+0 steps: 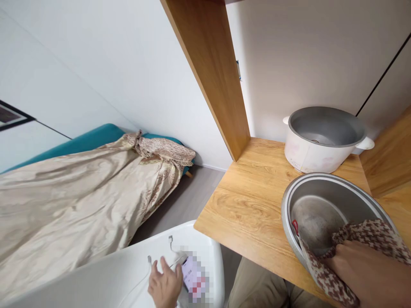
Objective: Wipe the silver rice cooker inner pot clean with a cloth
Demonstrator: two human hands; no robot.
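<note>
Right hand [362,273] clutches checked cloth [369,233] inside steel pot [321,192] just ahead; left hand [165,284], fingers spread, rests by phone [194,273], well apart.

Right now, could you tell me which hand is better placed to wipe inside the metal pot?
Right. The right hand holds the checked cloth in the metal pot; the left hand is off by the phone.

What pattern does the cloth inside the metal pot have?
The cloth has a brown-and-cream houndstooth check; the head view shows it best.
</note>
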